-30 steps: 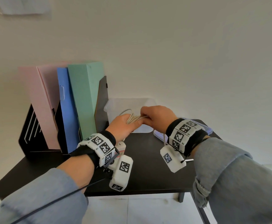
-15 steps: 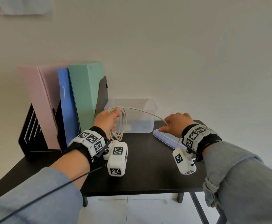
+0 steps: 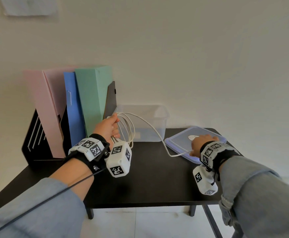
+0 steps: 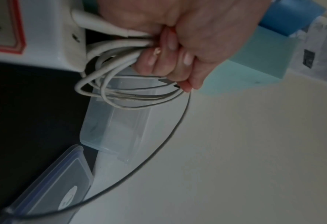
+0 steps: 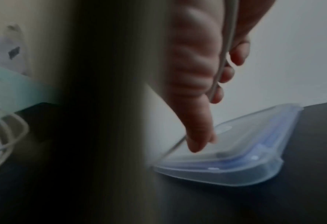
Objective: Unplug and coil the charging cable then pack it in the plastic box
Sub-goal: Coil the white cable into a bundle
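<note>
The left hand (image 3: 108, 127) is closed tight around a bunch of white loops of the charging cable (image 3: 129, 131), holding them up in the air just in front of the plastic box (image 3: 148, 125), which sits open at about twelve o'clock on the black table (image 3: 148, 177). One loose bit of cable runs from the bunch down toward three o'clock, where the right hand (image 3: 202, 143) has its fingers curled around it, right over the lid (image 3: 178, 143) lying flat beside the box. I think the loops could slip. There are many of them squeezed in one fist, and if the left hand lets go even a little, they may spring open and turn into a mess. The loose bit sags down near the edge of the lid, so it might catch there when the right hand brings it back, and drag the lid along the table. A hard pull could also tug the loops out of the fist. The tall folders (image 3: 88, 103) stand close at nine o'clock of the left hand, and I think a big swing could bump them.
</note>
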A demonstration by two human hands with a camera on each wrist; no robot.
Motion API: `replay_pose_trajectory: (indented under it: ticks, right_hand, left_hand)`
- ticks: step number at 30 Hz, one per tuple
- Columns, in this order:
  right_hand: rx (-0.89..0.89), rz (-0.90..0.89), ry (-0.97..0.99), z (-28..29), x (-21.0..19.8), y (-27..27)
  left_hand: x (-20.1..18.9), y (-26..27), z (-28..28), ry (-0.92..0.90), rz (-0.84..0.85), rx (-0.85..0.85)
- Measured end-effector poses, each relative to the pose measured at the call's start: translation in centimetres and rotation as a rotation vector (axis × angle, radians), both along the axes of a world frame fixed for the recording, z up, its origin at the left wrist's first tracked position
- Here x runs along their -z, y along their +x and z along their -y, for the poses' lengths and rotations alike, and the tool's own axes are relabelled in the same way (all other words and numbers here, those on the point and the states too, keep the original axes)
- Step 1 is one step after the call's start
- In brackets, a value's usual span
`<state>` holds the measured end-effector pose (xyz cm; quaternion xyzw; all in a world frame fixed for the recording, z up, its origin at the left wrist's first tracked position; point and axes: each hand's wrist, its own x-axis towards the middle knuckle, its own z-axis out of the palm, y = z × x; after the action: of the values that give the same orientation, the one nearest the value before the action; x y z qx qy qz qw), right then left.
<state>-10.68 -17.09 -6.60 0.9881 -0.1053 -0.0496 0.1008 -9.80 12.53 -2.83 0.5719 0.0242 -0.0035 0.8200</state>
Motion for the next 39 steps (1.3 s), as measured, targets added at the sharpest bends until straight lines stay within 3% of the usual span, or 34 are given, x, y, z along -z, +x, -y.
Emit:
replay_pose_trajectory:
  ticks: [3,9,12,15,18,21,22,25,28,29,33,39]
  right_hand:
    - [-0.001,-0.054,0.238,0.2,-0.1,0.1]
    - [-0.045,-0.143,1.168,-0.5,-1.6,-0.3]
    - [0.066,0.079,1.639,-1.1,-2.2,1.1]
    - [0.381,0.441,1.945,-1.6,-2.5,2.2]
    - [0.428,0.619,2.193,-2.0,-2.7,2.1]
    - [0.374,0.686,2.136,-2.5,-2.8,2.6]
    - [0.330,0.707,2.006,-2.6,-2.8,2.8]
    - [0.128,0.698,1.354,-3.4,-2.9,2.4]
    - [0.013,0.416,0.956,-4.5,-2.2,1.8]
    - [0.004,0.331,0.909,-4.8,-1.8,1.8]
    - [0.003,0.055,1.046,-6.3,-1.3,0.9]
    - [-0.255,0.133,0.781,-7.7,-1.8,0.2]
  left_hand:
    - [0.0,-0.2,-0.4,-0.027,-0.026,0.002]
    - [0.6,0.0,-0.2,-0.061,-0.057,0.032]
    - [0.8,0.0,-0.2,-0.102,-0.070,0.046]
    - [0.6,0.1,-0.1,-0.102,-0.064,0.040]
    - [0.5,0.2,-0.1,-0.117,-0.061,0.040]
    - [0.5,0.3,-0.2,-0.180,-0.096,0.091]
    - [0.6,0.3,-0.3,-0.203,-0.115,0.121]
    - [0.6,0.4,-0.3,-0.247,-0.136,0.176]
    - [0.4,0.6,-0.4,-0.253,-0.113,0.184]
    - [0.4,0.7,-0.4,-0.263,-0.108,0.190]
    - [0.2,1.0,-0.3,-0.376,-0.120,0.190]
    - [0.3,1.1,0.4,-0.435,-0.080,0.041]
